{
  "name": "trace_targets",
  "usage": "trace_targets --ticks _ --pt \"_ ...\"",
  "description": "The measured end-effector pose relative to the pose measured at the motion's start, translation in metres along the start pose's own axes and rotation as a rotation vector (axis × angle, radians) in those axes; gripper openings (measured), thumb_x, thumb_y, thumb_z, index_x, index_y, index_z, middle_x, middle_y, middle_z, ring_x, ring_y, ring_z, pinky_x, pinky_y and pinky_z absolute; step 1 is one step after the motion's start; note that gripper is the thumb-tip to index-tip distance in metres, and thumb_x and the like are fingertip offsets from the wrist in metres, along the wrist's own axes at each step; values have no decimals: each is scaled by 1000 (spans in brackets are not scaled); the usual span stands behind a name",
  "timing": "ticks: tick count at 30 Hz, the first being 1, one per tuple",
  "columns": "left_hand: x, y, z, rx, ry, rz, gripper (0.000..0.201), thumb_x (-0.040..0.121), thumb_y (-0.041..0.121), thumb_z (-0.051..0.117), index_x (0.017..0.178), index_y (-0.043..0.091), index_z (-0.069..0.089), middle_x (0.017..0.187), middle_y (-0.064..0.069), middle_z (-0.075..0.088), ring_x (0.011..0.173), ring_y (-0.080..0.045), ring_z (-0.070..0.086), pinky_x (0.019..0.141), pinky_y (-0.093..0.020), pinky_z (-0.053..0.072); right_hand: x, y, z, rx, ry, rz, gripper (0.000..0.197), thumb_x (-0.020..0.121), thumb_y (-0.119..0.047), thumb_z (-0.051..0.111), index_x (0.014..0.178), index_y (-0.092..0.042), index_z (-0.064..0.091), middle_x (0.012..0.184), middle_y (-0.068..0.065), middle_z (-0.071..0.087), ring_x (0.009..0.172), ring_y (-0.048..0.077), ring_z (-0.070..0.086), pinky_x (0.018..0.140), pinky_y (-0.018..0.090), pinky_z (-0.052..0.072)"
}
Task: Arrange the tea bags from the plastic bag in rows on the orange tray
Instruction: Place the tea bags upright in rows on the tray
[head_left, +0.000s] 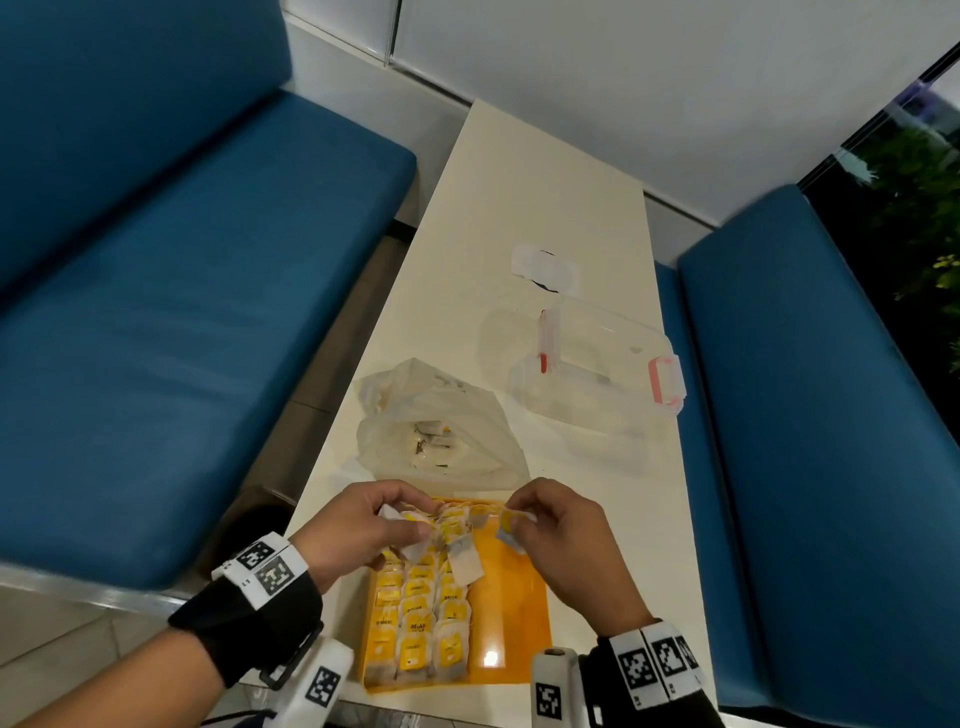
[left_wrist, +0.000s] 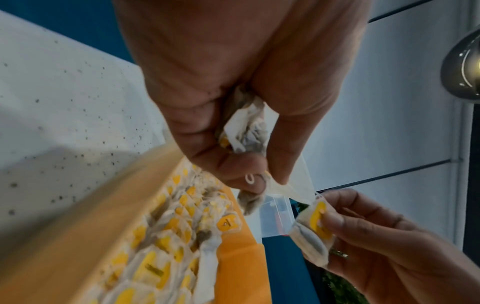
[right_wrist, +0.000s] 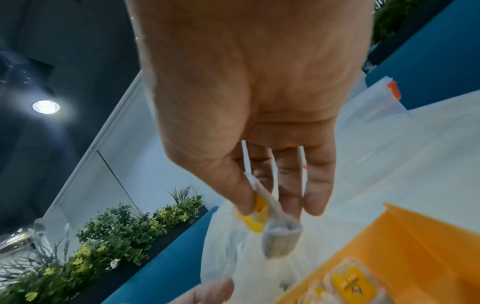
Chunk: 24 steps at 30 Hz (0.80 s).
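Note:
The orange tray (head_left: 514, 613) lies at the near table edge, its left half filled with rows of yellow-tagged tea bags (head_left: 421, 618). My left hand (head_left: 363, 525) grips a small bunch of tea bags (left_wrist: 244, 131) above the tray's far left corner. My right hand (head_left: 561, 525) pinches a single tea bag (head_left: 511, 527) (right_wrist: 275, 228) between thumb and fingers over the tray's far edge. Just beyond the tray sits the crumpled plastic bag (head_left: 436, 431), with a few tea bags showing inside.
A clear plastic container (head_left: 597, 364) with pink latches lies on the cream table (head_left: 524, 182) at the right, with a white wrapper (head_left: 543, 267) beyond it. Blue benches (head_left: 182, 312) flank the table on both sides. The tray's right half (head_left: 519, 597) is bare.

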<state>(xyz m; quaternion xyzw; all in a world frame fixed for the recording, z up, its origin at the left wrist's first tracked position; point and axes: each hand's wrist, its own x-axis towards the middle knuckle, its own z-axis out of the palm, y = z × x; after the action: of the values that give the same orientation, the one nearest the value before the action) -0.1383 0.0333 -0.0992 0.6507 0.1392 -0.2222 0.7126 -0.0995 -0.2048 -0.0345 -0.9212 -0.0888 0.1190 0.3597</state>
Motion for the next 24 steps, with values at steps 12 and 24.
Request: trace_targets --ticks 12,24 --pt "21 19 52 1251 -240 222 33 85 45 70 114 28 66 111 1 67 101 -22 64 79 -32 51 20 28 6 -211 -32 101 22 79 -8 75 71 -27 68 75 -11 66 71 0 61 62 10 44" --pt "41 1 73 1562 -405 255 38 92 19 62 130 20 62 125 -12 65 106 -33 66 84 -41 53 32 34 29 -482 -296 88 25 86 -5 53 89 -20 72 90 -5 55 86 14 57 74 22 44"
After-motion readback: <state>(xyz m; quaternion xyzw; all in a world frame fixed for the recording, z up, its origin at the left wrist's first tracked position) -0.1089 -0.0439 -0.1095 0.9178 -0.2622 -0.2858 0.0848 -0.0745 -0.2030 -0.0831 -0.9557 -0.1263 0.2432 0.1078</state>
